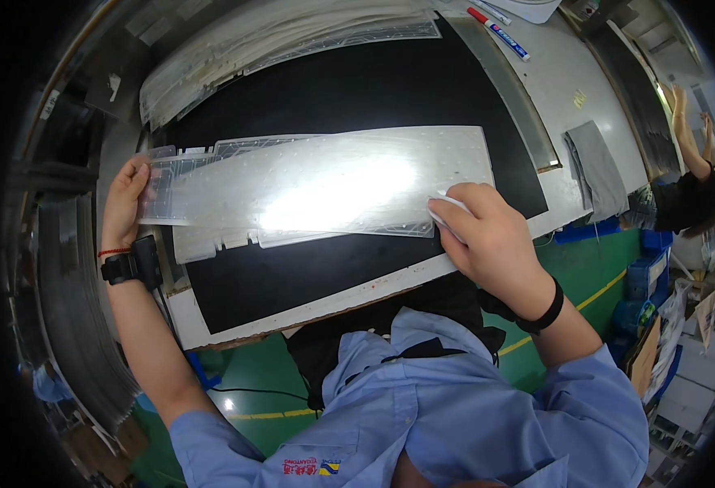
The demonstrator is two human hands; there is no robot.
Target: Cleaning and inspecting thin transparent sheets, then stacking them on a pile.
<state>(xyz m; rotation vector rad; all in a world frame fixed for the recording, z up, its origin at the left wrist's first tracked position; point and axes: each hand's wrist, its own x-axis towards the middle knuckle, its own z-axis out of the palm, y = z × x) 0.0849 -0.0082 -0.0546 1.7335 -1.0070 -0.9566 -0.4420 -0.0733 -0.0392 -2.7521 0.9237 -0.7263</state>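
A long, thin translucent sheet [333,183] lies over the black mat [357,93], with bright light glaring off its middle. Beneath it, similar clear sheets [219,242] with notched edges stick out at a slant. My left hand [132,187] is closed on the left end of the top sheet, thumb above and the other fingers partly hidden. At the right end, my right hand [487,236] pinches a folded white cloth [452,213] over the sheet's surface. Whether the cloth touches the sheet is hard to make out.
A stack of clear sheets [292,41] lies at the mat's far left. Red and blue markers [500,34] and a grey cloth [596,169] lie on the table's right side. Piled panels [80,309] stand at left. Another person [699,183] is at far right.
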